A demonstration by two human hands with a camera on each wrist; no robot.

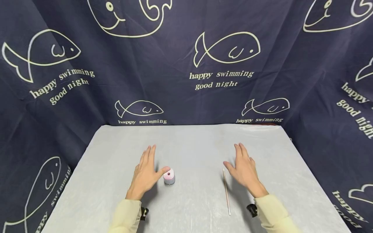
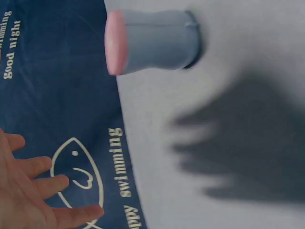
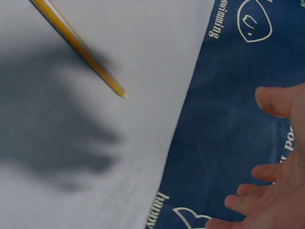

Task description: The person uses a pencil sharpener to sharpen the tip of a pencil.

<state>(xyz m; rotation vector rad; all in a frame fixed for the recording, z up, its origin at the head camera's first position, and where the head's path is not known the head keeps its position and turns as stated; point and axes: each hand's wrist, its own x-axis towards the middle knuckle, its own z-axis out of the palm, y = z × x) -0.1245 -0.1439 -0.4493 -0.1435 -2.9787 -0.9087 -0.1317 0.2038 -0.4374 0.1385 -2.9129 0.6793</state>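
A small grey pencil sharpener [image 1: 169,178] with a pink-edged top and a dark hole in it stands upright on the table. My left hand [image 1: 144,176] hovers just left of it, fingers straight and thumb spread, the thumb overlapping its top in the head view. In the left wrist view the grey body of the sharpener [image 2: 157,42] narrows at the middle. To the right lies a pencil [image 1: 226,194], pointed end away from me; its yellow side [image 3: 86,53] shows in the right wrist view. Above and right of that pencil, my right hand [image 1: 244,169] is held with straight fingers, holding nothing.
The table [image 1: 192,149] has a pale grey cover. A dark blue curtain [image 1: 175,81] with white fish drawings and lettering hangs behind it and along both sides. Shadows of both hands fall on the tabletop.
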